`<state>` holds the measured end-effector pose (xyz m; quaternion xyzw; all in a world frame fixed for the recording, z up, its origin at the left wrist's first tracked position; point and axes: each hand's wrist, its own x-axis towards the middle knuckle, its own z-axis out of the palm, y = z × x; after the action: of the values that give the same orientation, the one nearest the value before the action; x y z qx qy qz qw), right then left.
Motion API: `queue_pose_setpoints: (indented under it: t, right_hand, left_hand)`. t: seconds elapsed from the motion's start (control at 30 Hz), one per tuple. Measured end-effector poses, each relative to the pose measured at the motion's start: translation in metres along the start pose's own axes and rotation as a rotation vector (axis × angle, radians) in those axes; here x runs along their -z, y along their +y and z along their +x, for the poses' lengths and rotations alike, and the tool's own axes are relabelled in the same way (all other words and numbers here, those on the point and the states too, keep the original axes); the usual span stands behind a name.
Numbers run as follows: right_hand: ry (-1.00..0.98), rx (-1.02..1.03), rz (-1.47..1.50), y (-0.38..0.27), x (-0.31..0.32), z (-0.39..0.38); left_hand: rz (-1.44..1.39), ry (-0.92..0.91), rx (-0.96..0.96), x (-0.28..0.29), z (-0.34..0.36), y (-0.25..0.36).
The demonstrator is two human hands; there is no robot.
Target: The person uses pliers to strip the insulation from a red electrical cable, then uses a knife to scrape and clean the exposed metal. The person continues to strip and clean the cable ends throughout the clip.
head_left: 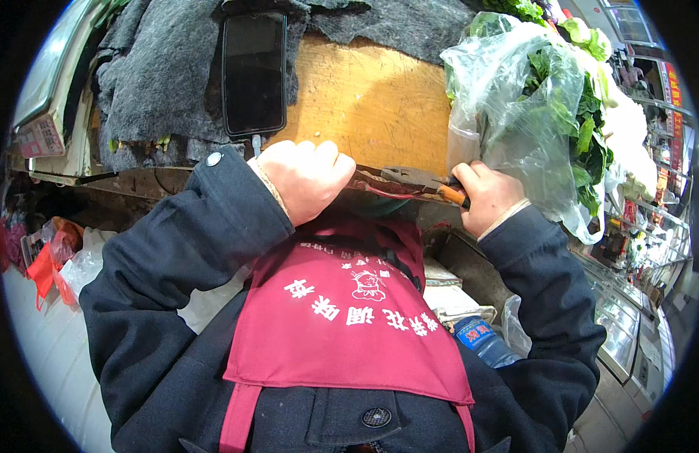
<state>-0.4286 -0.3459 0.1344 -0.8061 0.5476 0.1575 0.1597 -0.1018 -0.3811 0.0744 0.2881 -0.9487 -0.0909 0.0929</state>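
Pliers (425, 181): held at the near edge of the yellow wooden board (364, 98), right of centre; pointing left, with a dull grey, worn-looking metal head and orange on the handle; partly hidden toward the right.
Orange grip (453, 196): bright, in view just left of the curled fingers; otherwise mostly covered.
Right hand (487, 198): closed around the handle end of the pliers.
Left hand (305, 181): curled into a fist near the same board edge, well apart from the pliers; cannot tell about anything inside.
Reddish strip (379, 186): thin, along the board edge between both hands, close to the metal head; cannot tell whether touching.
Apron (342, 325): dark pink, printed in white with large characters, smaller lettering and a simple cartoon figure.
Bottle (485, 343): clear, near right, with a blue label and paler lettering.
Banner (672, 94): red with yellow characters, far right, too small to read surely.
Carton (41, 140): pale, far left, with a pinkish printed label, blurred.
Phone (253, 75): black, dark-screened, far side beyond the left hand, with a pale plug at the near end.
Grey felt (157, 75): rough, spread left of and partly under the phone.
Clear plastic bag (508, 83): crumpled, far right on the board, beside green leaves (587, 136).
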Motion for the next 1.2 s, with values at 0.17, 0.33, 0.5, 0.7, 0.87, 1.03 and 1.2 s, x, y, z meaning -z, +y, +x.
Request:
queue_pose_setpoints:
  t: [0.17,0.33,0.5,0.7,0.87,1.03,1.2]
  right_hand:
    - [-0.021,-0.019,0.006,0.001,-0.001,0.002]
    - [-0.038,0.007,0.028,0.008,-0.006,0.006]
    - [-0.028,0.027,0.078,0.012,-0.013,0.01]
    - [0.167,-0.071,0.212,-0.009,-0.03,-0.011]
    - [0.288,-0.026,0.446,-0.021,-0.023,-0.047]
    - [0.24,-0.025,0.489,-0.018,0.002,-0.073]
    - [0.186,0.061,0.484,-0.009,0.031,-0.076]
  left_hand:
    - [-0.009,0.012,-0.012,0.001,0.001,0.0]
    - [-0.021,-0.004,-0.016,-0.001,0.0,-0.002]
    - [-0.055,-0.008,-0.011,-0.002,-0.002,-0.002]
    - [-0.003,0.051,0.032,0.002,-0.004,0.006]
    - [0.051,0.066,-0.011,0.004,-0.006,0.009]
    - [0.013,-0.005,-0.023,0.005,-0.001,0.018]
    - [0.007,-0.002,-0.023,0.005,0.004,0.02]
